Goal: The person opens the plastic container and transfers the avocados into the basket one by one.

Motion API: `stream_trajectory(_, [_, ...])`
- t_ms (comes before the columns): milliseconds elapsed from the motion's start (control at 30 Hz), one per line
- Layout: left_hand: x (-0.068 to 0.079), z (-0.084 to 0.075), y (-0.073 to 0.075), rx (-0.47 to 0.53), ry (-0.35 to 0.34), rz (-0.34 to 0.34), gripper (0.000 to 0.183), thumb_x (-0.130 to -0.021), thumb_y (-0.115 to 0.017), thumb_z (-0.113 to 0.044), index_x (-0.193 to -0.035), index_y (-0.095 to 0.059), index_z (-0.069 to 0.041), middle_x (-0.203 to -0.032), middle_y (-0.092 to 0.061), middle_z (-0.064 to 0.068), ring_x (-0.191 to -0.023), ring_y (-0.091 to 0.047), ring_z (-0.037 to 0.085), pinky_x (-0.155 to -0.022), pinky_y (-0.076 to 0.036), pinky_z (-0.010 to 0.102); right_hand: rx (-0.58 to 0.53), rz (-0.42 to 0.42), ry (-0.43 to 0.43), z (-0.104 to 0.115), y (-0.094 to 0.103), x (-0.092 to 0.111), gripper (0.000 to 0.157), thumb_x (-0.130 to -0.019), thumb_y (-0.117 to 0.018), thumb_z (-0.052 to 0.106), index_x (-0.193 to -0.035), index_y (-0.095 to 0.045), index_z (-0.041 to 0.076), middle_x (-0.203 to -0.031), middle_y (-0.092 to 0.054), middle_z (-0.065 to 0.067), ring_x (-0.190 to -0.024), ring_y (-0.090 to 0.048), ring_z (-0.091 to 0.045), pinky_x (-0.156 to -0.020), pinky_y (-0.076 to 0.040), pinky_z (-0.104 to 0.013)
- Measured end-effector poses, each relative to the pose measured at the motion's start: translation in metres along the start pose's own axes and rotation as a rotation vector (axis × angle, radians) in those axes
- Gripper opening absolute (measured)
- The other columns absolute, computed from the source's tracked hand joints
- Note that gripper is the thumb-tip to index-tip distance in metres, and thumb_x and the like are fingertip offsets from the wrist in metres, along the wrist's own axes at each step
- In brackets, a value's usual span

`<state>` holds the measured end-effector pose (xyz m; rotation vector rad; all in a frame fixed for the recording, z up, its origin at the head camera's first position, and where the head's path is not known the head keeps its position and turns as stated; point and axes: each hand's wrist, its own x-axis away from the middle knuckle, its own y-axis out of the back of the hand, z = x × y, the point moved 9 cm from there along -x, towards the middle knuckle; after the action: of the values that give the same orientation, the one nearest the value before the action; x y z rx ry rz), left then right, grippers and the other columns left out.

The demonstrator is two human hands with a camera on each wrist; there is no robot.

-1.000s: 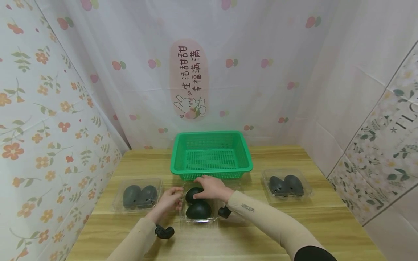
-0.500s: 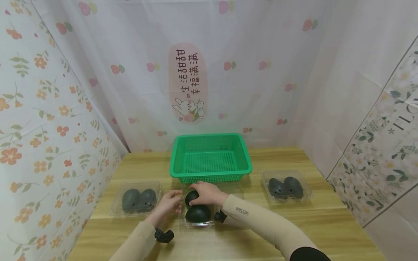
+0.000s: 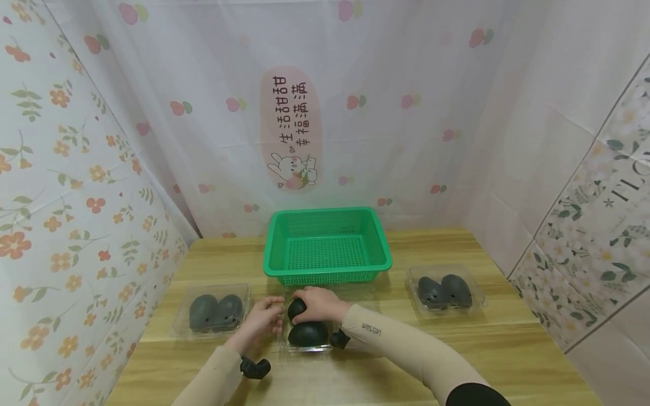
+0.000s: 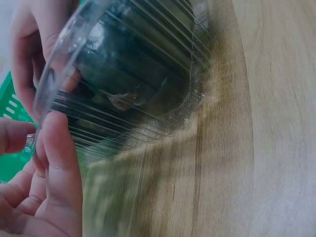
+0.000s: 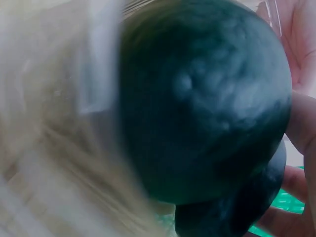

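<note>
In the head view, a clear plastic clamshell box (image 3: 310, 349) stands at the middle of the table with its lid (image 3: 363, 294) folded out to the right. Two dark green avocados lie inside, a near one (image 3: 308, 334) and a far one (image 3: 296, 310). My right hand (image 3: 322, 304) grips the far avocado (image 5: 232, 217) from above, thumb on the near side. At the box's left side, my left hand (image 3: 261, 318) pinches the plastic rim (image 4: 47, 94) between thumb and finger. The near avocado (image 5: 207, 108) covers much of the right hand's grip in the right wrist view.
A green mesh basket (image 3: 327, 270) stands just behind the box. Closed clear boxes, each with two dark fruits, stand at left (image 3: 203, 312) and right (image 3: 456, 290). Patterned curtains (image 3: 406, 141) border the wooden table (image 3: 431, 361).
The head view has tilted slightly, so the scene sits a little lower. My right hand has shifted slightly left with the far avocado; my left hand stays at the box rim.
</note>
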<state>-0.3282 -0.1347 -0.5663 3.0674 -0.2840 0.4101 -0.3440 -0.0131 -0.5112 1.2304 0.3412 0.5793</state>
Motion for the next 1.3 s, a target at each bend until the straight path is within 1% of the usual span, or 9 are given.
stream_trajectory(333, [0.0005,0.0000,0.0002,0.020,0.006,0.001,0.040,-0.093,-0.053,-0.005,-0.129,-0.046,0.010,-0.091,-0.053,0.008,-0.061,-0.052,0.014,-0.052,-0.050,0.026,-0.020,-0.009,0.001,-0.0002,-0.0038,-0.0042,0.061,-0.074,-0.078,0.048,-0.125,-0.063,0.020,-0.103,-0.063,0.001,-0.086,-0.059,-0.012,-0.064,-0.048,-0.027])
stream_trajectory(700, [-0.0005,0.0005,-0.0001,0.012,0.006,0.001,0.039,-0.093,-0.054,-0.006,-0.129,-0.047,0.009,-0.094,-0.053,0.011,-0.061,-0.053,0.015,-0.052,-0.051,0.027,-0.027,-0.007,0.003,-0.0004,-0.0036,-0.0045,0.059,-0.074,-0.080,0.045,-0.124,-0.064,0.019,-0.104,-0.064,0.001,-0.088,-0.059,-0.011,-0.068,-0.049,-0.027])
stream_trajectory(900, [0.0003,-0.0005,-0.0001,0.018,-0.006,0.008,0.041,-0.093,-0.054,-0.006,-0.129,-0.046,0.011,-0.094,-0.053,0.011,-0.061,-0.053,0.015,-0.052,-0.050,0.026,-0.018,-0.011,0.005,-0.0005,-0.0043,-0.0046,0.058,-0.074,-0.080,0.043,-0.123,-0.065,0.018,-0.103,-0.064,0.001,-0.088,-0.059,-0.011,-0.069,-0.049,-0.026])
stream_trajectory(1033, [0.0019,-0.0016,-0.0007,0.016,-0.007,0.010,0.041,-0.093,-0.053,-0.006,-0.130,-0.045,0.011,-0.094,-0.053,0.011,-0.062,-0.053,0.014,-0.053,-0.050,0.026,-0.011,-0.016,0.010,0.0002,-0.0040,-0.0048,0.057,-0.074,-0.080,0.043,-0.123,-0.065,0.018,-0.103,-0.064,0.001,-0.088,-0.059,-0.011,-0.068,-0.049,-0.026])
stream_trajectory(1133, [0.0031,-0.0014,-0.0007,0.016,0.002,0.003,0.039,-0.094,-0.053,-0.006,-0.130,-0.047,0.009,-0.095,-0.053,0.010,-0.063,-0.053,0.014,-0.053,-0.050,0.027,-0.012,-0.019,0.016,0.0014,-0.0026,-0.0042,0.056,-0.074,-0.080,0.042,-0.122,-0.065,0.017,-0.103,-0.064,0.001,-0.087,-0.058,-0.010,-0.067,-0.049,-0.026])
stream_trajectory(1300, [0.0050,-0.0032,-0.0006,0.002,0.002,-0.007,0.039,-0.094,-0.054,-0.006,-0.129,-0.047,0.009,-0.096,-0.054,0.012,-0.063,-0.053,0.015,-0.053,-0.050,0.027,-0.017,-0.024,0.019,0.0015,-0.0005,-0.0025,0.055,-0.074,-0.080,0.041,-0.122,-0.066,0.019,-0.101,-0.063,0.002,-0.085,-0.058,-0.010,-0.066,-0.048,-0.026])
